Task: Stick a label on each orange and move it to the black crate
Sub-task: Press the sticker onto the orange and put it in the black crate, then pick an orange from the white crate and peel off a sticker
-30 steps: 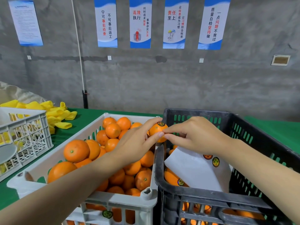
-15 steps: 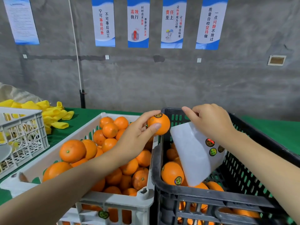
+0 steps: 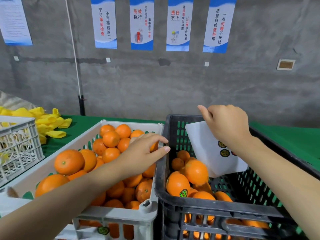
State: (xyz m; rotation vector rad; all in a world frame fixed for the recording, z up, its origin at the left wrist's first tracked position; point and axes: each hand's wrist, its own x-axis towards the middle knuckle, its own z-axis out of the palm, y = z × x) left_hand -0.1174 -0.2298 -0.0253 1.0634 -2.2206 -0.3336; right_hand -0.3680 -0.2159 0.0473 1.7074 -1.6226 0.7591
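The white crate (image 3: 121, 213) holds several unlabelled oranges (image 3: 69, 161). Just above its right side my left hand (image 3: 142, 153) hovers with straight fingers and holds nothing. Next to it on the right, the black crate (image 3: 207, 203) contains several oranges. One blurred orange (image 3: 195, 172) lies on top of that pile, and another orange (image 3: 177, 185) shows a round label. Over the black crate my right hand (image 3: 226, 123) grips the top corner of a white label sheet (image 3: 204, 146) that still carries a few round labels.
Both crates stand on a green table (image 3: 285, 135) against a grey wall. A white lattice basket (image 3: 19, 146) is at the far left, with a heap of yellow foam sleeves (image 3: 50, 122) behind it.
The labelled orange has left my left hand and now lies in the black crate. That hand moved back down over the white crate. My right hand lifted the label sheet a little higher.
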